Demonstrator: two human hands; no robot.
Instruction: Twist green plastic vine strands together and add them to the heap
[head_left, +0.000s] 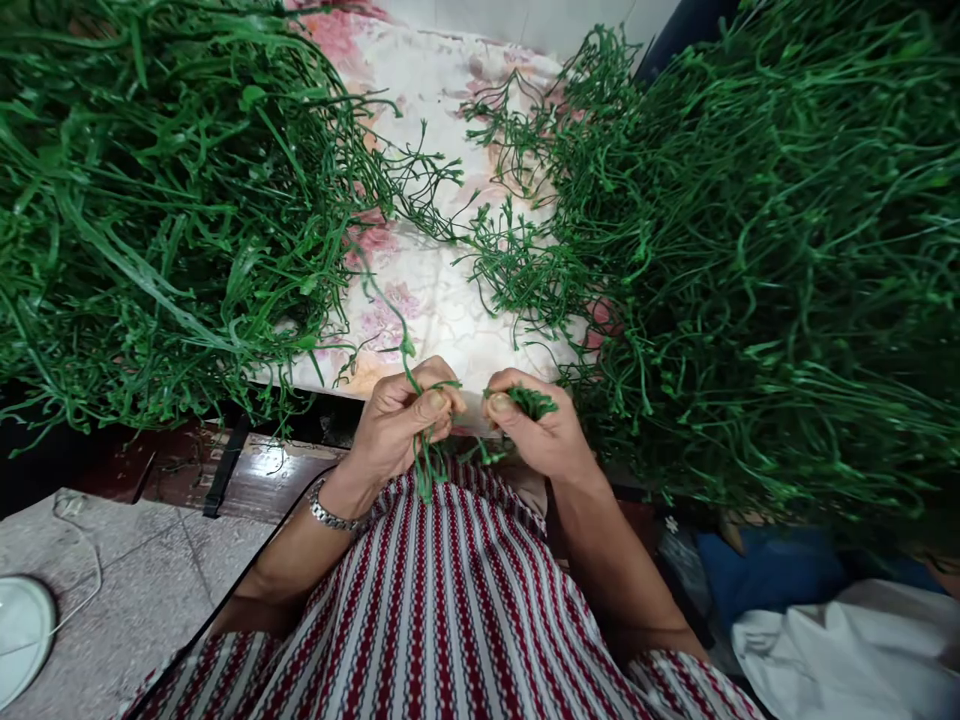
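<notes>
Thin green stems [427, 465] are pinched between the thumb and fingers of my left hand [409, 415]; one long stem rises above it and others hang below. Close by on the right, my right hand [540, 425] is closed around a small green bundle [531, 401], its ends showing above the fingers. A narrow gap separates the two hands, at the near edge of a flowered cloth [442, 310]. A big heap of green stems [172, 200] lies to the left, and another large heap [772, 260] lies to the right.
Loose stems [517, 255] spread over the cloth between the heaps. A dark strap [225, 470] hangs at the lower left, above a tiled floor [150, 570] with a round white object [22, 635]. Blue fabric [772, 570] and white fabric [847, 650] lie at the lower right.
</notes>
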